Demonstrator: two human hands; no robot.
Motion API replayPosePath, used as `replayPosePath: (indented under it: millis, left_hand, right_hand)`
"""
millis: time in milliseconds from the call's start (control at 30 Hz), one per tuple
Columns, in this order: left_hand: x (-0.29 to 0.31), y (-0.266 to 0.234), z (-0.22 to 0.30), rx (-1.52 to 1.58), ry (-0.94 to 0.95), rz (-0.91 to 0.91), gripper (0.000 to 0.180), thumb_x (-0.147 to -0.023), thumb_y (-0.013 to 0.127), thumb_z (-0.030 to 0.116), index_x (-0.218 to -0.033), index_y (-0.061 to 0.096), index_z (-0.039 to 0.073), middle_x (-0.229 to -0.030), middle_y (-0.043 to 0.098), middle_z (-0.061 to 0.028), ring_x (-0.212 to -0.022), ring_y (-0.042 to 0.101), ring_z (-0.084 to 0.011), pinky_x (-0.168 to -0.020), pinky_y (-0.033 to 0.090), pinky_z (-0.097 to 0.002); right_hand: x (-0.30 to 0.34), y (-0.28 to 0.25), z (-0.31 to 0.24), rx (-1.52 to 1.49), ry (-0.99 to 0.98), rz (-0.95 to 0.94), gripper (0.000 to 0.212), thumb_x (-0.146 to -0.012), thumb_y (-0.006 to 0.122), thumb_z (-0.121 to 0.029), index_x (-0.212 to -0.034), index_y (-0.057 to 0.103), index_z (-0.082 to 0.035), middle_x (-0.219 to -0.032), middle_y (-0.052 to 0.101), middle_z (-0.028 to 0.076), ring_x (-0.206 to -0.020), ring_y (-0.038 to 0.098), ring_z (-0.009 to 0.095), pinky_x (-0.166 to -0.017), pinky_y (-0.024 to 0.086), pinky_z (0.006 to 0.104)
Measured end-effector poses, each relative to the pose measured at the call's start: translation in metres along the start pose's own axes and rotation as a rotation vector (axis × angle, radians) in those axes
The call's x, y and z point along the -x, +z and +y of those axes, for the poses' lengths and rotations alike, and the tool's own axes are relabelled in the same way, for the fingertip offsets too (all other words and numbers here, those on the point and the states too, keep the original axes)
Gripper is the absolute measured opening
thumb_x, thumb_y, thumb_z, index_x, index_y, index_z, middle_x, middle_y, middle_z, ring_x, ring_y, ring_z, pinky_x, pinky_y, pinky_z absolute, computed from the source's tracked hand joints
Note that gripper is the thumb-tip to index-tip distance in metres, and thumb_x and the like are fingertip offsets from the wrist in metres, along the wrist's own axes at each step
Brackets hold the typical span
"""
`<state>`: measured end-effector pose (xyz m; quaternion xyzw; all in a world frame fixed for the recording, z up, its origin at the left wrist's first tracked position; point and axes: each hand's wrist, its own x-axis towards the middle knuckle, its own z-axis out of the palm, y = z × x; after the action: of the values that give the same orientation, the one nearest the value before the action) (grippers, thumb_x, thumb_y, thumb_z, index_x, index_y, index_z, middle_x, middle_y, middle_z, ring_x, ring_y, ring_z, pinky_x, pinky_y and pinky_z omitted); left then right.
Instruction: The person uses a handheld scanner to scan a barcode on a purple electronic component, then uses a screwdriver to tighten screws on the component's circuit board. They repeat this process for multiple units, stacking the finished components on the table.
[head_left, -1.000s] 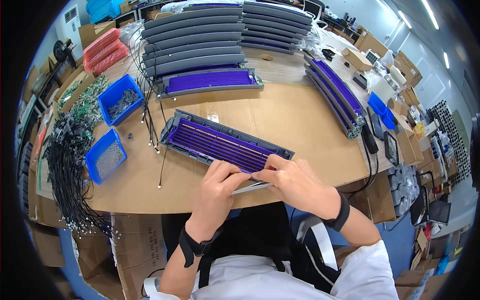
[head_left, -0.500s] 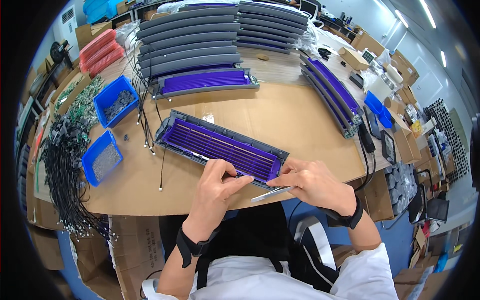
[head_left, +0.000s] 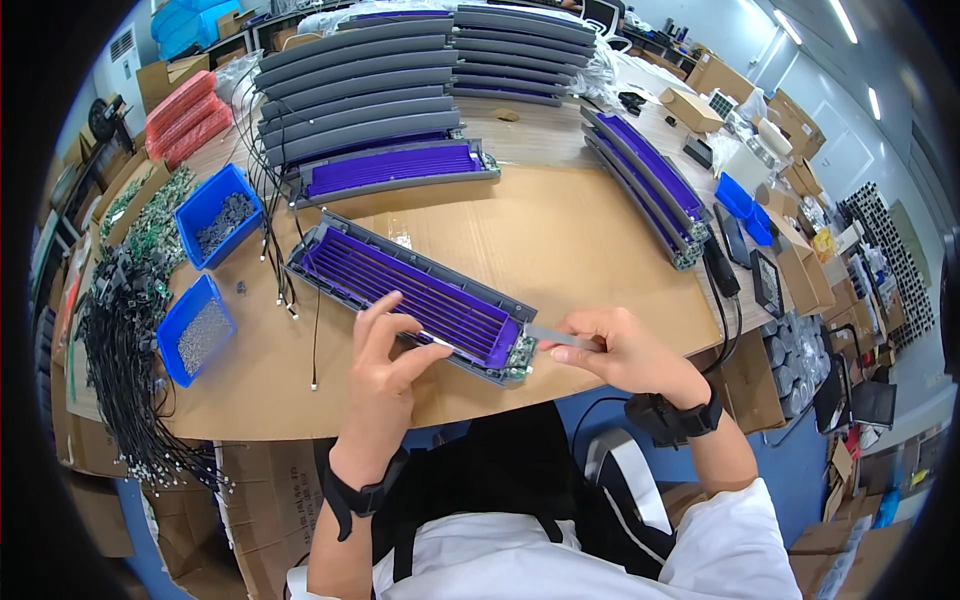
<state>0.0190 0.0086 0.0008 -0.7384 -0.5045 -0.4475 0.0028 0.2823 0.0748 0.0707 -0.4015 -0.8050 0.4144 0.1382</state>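
A long dark grey housing (head_left: 345, 285) with a purple slatted grille (head_left: 410, 290) lies slantwise on the cardboard-covered table in front of me. Its right end carries a small green circuit board (head_left: 521, 355). My right hand (head_left: 635, 350) pinches a pair of metal tweezers (head_left: 565, 337), whose tip points left and reaches the housing's end beside the board. My left hand (head_left: 385, 380) is at the near long edge, fingers apart and thumb stretched toward the rim. Whether its fingertips touch the housing, I cannot tell. A black band (head_left: 362, 492) circles the left wrist.
Similar grey and purple housings (head_left: 360, 95) stand in rows at the back, with others (head_left: 645, 185) at the right. Blue bins (head_left: 197, 330) of small parts and a bundle of black cables (head_left: 120, 350) are at the left. A cardboard sheet (head_left: 600, 260) covers the tabletop.
My right hand has shifted the tweezers from the near edge up to the housing's right end, uncovering the circuit board. My left hand has drawn left and its fingers have spread.
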Motion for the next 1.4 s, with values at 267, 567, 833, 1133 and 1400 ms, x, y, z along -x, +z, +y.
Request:
replayPosePath:
  millis: [267, 567, 833, 1133, 1400]
  left_hand:
    - [0.006, 0.003, 0.032, 0.048, -0.077, -0.001, 0.034, -0.067, 0.081, 0.005, -0.099, 0.073, 0.01, -0.115, 0.059, -0.0127, -0.129, 0.045, -0.0413, -0.102, 0.04, -0.0506]
    - [0.015, 0.029, 0.041, 0.075, -0.073, -0.024, 0.026, -0.072, 0.082, 0.016, -0.092, 0.067, 0.01, -0.097, 0.061, -0.0047, -0.114, 0.057, -0.0303, -0.107, 0.028, -0.0637]
    - [0.018, 0.031, 0.037, 0.121, -0.061, 0.012, 0.027, -0.071, 0.083, 0.014, -0.093, 0.07, 0.008, -0.092, 0.064, -0.0039, -0.104, 0.064, -0.0263, -0.112, 0.023, -0.0632]
    - [0.021, 0.033, 0.038, 0.137, -0.085, 0.025, 0.029, -0.071, 0.083, 0.014, -0.096, 0.07, 0.007, -0.093, 0.064, -0.0045, -0.104, 0.064, -0.0252, -0.113, 0.022, -0.064]
    - [0.021, 0.033, 0.037, 0.121, -0.075, 0.014, 0.029, -0.071, 0.083, 0.015, -0.095, 0.068, 0.008, -0.094, 0.063, -0.0047, -0.104, 0.064, -0.0255, -0.112, 0.023, -0.0645]
  right_hand:
    - [-0.01, 0.013, 0.026, -0.332, 0.128, -0.129, 0.018, -0.09, 0.071, -0.016, -0.101, 0.071, -0.002, -0.075, 0.067, -0.003, -0.061, 0.049, 0.004, -0.054, 0.038, 0.0232]
    - [-0.017, 0.018, 0.011, -0.192, 0.101, -0.124, 0.02, -0.085, 0.077, -0.019, -0.089, 0.071, 0.0, -0.071, 0.065, 0.001, -0.063, 0.053, 0.006, -0.057, 0.041, 0.0237]
    - [-0.027, 0.019, 0.011, -0.534, 0.193, -0.318, 0.013, -0.081, 0.078, -0.009, -0.088, 0.071, 0.0, -0.073, 0.065, 0.002, -0.064, 0.055, 0.006, -0.057, 0.041, 0.0229]
    - [-0.017, 0.054, 0.011, -0.655, -0.014, 0.157, 0.008, -0.085, 0.074, -0.006, -0.086, 0.07, 0.0, -0.074, 0.063, 0.0, -0.062, 0.048, 0.004, -0.056, 0.037, 0.0228]
    - [-0.014, 0.048, -0.001, -0.398, 0.046, 0.108, 0.006, -0.084, 0.072, 0.0, -0.082, 0.067, 0.0, -0.074, 0.054, -0.003, -0.067, 0.045, 0.005, -0.061, 0.036, 0.0246]
